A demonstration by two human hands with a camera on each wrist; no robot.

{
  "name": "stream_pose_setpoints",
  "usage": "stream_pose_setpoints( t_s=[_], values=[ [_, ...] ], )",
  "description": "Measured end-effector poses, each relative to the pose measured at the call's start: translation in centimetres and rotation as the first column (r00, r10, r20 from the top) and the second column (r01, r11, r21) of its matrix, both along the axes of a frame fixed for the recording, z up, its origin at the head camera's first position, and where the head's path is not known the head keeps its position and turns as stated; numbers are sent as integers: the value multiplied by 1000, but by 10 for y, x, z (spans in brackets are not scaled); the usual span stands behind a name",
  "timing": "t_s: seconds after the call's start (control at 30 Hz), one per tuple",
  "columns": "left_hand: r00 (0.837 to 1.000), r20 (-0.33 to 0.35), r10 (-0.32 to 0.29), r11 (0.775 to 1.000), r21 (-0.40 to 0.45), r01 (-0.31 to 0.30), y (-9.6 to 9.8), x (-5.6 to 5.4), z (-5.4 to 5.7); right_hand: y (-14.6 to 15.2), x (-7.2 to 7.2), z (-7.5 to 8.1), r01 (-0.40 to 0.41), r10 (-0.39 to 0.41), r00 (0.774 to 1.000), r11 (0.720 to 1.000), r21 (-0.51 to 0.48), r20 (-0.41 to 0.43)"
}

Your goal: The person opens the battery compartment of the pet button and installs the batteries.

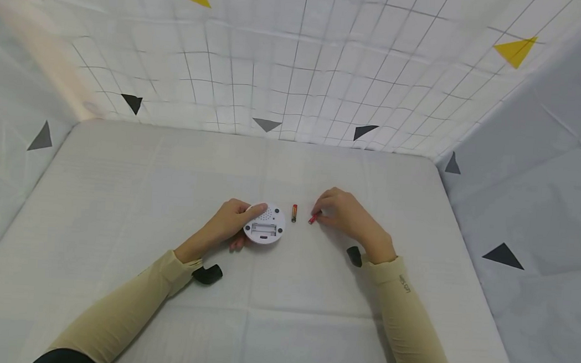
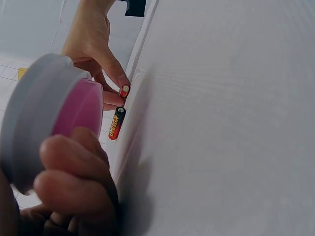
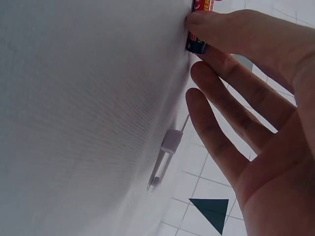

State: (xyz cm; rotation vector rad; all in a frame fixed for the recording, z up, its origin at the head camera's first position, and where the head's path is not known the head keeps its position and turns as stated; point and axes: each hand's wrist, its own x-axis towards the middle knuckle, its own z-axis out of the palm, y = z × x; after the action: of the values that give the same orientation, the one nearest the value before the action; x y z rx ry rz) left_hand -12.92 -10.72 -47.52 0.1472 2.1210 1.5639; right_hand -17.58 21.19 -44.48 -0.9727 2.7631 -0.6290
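Note:
A round white device (image 1: 273,236) is held in my left hand (image 1: 233,218), thumb over its face and fingers curled at its side and below. Its upturned face shows speaker holes, dark feet and an uncovered battery compartment (image 1: 264,230). In the left wrist view the device's other side (image 2: 81,110) is pink. My right hand (image 1: 341,209) pinches a small red battery (image 1: 312,219) between thumb and fingertips, low over the table; in the right wrist view its dark end (image 3: 196,46) shows. Between device and right hand, a second battery (image 1: 294,213) lies on the table.
White cloth covers the table (image 1: 201,331). A gridded white wall (image 1: 258,63) rises behind, with cloth walls at both sides. The right wrist view shows a small whitish object (image 3: 171,141) with a thin rod, its kind unclear. Dark wrist mounts (image 1: 207,275) stick out beside the cuffs.

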Motion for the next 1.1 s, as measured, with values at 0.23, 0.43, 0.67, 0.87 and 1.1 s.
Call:
stream_pose_setpoints(
  t_s=[0.23, 0.43, 0.67, 0.87, 1.1],
  values=[
    [1000, -12, -6, 1000, 6, 6, -1, 0, 0, 1, 1, -1, 25, -25, 1000, 999, -48, 5],
    [1000, -12, -9, 1000, 17, 9, -1, -1, -1, -1, 2, 4, 15, -15, 1000, 993, -116, -1],
    [1000, -9, -7, 1000, 11, 8, -1, -1, -2, -8, 9, 14, -25, 27, 1000, 981, -192, 10],
    [1000, -7, -6, 1000, 7, 6, -1, -2, -1, -16, 15, 23, -85, 82, 996, 966, -246, -24],
    [1000, -6, -1, 1000, -3, 1, -2, -2, 0, -28, 24, 32, -135, 125, 991, 955, -266, -54]
  ],
)
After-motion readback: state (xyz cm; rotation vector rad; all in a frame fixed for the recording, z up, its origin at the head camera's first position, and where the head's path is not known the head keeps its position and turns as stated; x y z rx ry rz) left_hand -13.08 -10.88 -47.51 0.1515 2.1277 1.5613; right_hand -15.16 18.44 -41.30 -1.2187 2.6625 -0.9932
